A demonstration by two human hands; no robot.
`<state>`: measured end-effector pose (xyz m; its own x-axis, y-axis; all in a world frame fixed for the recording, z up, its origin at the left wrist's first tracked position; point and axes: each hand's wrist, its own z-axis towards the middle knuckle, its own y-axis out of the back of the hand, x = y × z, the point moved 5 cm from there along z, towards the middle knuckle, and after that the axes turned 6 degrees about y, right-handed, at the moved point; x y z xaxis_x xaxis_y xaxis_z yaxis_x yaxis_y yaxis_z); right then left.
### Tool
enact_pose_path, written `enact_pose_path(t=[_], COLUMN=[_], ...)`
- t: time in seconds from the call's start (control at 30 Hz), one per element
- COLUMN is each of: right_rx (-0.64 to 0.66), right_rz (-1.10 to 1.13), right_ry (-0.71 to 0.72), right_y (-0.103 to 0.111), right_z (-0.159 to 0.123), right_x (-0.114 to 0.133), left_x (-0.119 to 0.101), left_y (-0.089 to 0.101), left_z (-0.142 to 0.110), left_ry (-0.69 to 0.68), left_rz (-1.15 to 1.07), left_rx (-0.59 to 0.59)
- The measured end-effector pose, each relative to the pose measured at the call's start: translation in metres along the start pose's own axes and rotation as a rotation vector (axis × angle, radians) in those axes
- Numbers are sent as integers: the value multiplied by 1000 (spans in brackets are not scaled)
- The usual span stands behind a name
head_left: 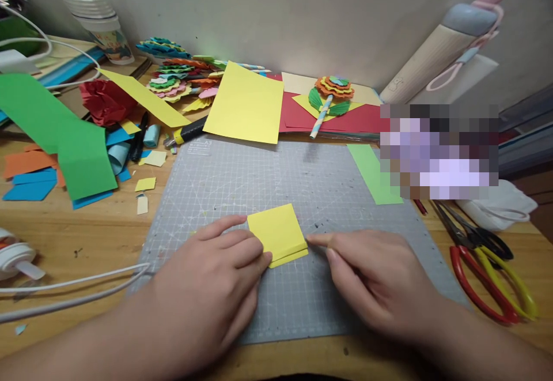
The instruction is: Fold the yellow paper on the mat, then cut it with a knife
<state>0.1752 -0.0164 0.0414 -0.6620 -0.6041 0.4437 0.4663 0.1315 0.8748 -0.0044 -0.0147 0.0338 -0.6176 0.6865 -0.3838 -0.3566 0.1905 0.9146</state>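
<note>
A small folded piece of yellow paper [279, 228] lies on the grey cutting mat [224, 179], with a narrow folded strip along its near edge. My left hand [220, 271] holds it down from the left, the thumb at the near edge and the fingers along the left side. At the paper's right corner is the tip of my right hand's [375, 277] stretched index finger. The other fingers of that hand are curled under, and it grips nothing.
Behind the mat are a yellow sheet [246, 104], a paper flower [333, 90] and a utility knife [188, 133]. Scissors [486, 277] lie on the right beside a light green strip [374, 173]. Green paper [82, 150], scraps and white cables [73, 306] are on the left.
</note>
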Motion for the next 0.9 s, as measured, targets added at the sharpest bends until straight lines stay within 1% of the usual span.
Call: enact_pose_path(t=[0.07, 0.13, 0.2, 0.27, 0.47, 0.6, 0.8, 0.9], right_rx=[-33, 0, 51, 83, 114, 99, 130, 154], right_rz=[-23, -20, -1, 21, 24, 6, 24, -15], right_ry=[159, 301, 380, 393, 336, 342, 357, 378], right_y=[-1, -6, -11, -16, -23, -24, -25, -28], right_z=[-1, -2, -1, 0, 1, 1, 0, -4], right_x=[10, 20, 27, 30, 32, 31, 29, 31], left_x=[0, 0, 0, 1, 1, 2, 3, 3], left_y=[2, 2, 1, 1, 5, 6, 6, 5], left_z=[0, 0, 0, -1, -1, -1, -2, -2], left_ry=[9, 12, 16, 23, 19, 22, 26, 23], left_rz=[-17, -24, -27, -33, -47, -52, -57, -59], left_rx=[-22, -34, -36, -39, -68, -61, -56, -54])
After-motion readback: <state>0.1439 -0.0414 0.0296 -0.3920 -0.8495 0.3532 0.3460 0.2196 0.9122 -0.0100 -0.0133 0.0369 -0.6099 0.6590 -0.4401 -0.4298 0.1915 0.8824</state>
